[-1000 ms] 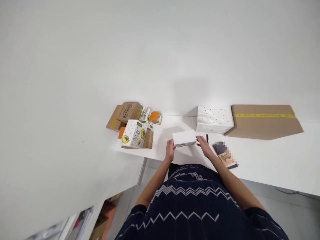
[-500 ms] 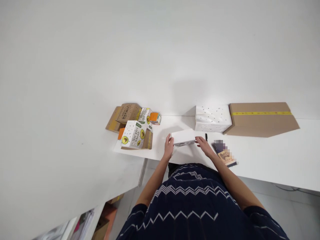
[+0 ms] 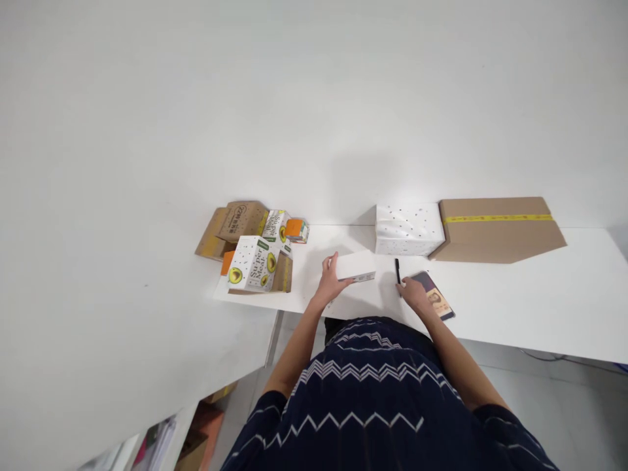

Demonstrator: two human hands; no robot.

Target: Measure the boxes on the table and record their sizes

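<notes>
Near "Super Meal" boxes [image 3: 248,260], the left hand [image 3: 331,284] pinches a white box [image 3: 355,264]; the right hand [image 3: 413,294] touches a pen [image 3: 398,272], grip unclear.

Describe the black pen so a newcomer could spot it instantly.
On the white table, find the speckled white package beside the big brown carton. Nearer the front edge, the right hand touches the black pen. Stick-thin, it stands out from the broader plain white box and booklet either side.

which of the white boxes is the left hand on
The small white box with the plain top, its left end in the left hand. The avocado-printed boxes and the speckled box are untouched.
</notes>
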